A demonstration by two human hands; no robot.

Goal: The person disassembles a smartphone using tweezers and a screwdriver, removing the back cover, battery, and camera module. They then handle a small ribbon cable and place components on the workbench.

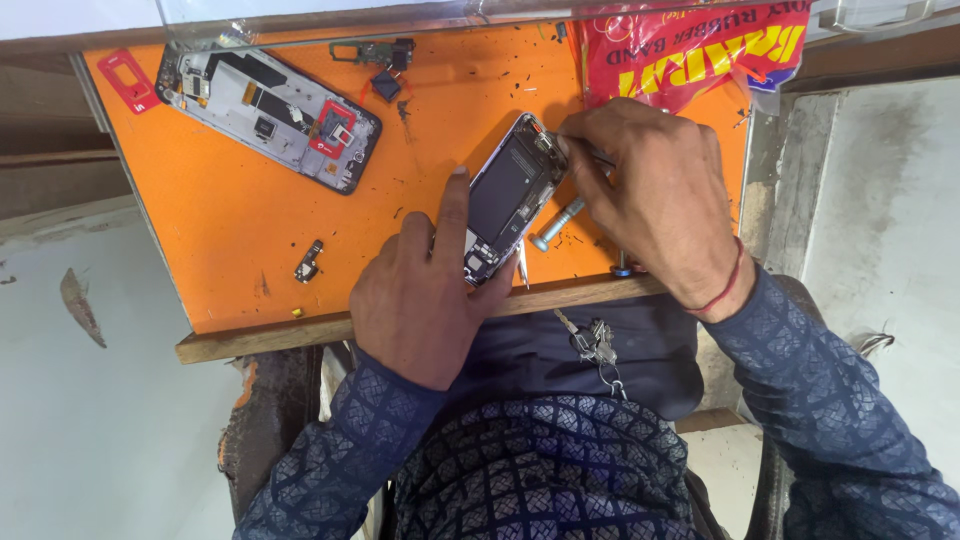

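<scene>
Two hands work on one opened phone (512, 195), which lies tilted on the orange mat (230, 220), its top end toward one o'clock. From the phone's middle, the left hand (425, 295) sits at seven o'clock, fingers spread: the forefinger lies along the phone's left edge and the thumb presses at its lower end, pinning it flat rather than lifting it. At two o'clock the right hand (655, 195) is closed in a pinch on a thin metal tool (600, 156), its fingertips bunched over the phone's top corner; the tool's tip is hidden beneath them. Just beside the phone at four o'clock lies a small grey screwdriver (556, 224).

On the mat at ten o'clock rests a second dismantled phone frame (270, 118), with a small circuit part (375, 52) at eleven o'clock and a loose metal piece (309, 261) at nine o'clock. At one o'clock sits a red plastic bag (690, 45). Dark specks dot the mat. A wooden edge (300, 335) borders the mat's near side; pale walls stand on either side.
</scene>
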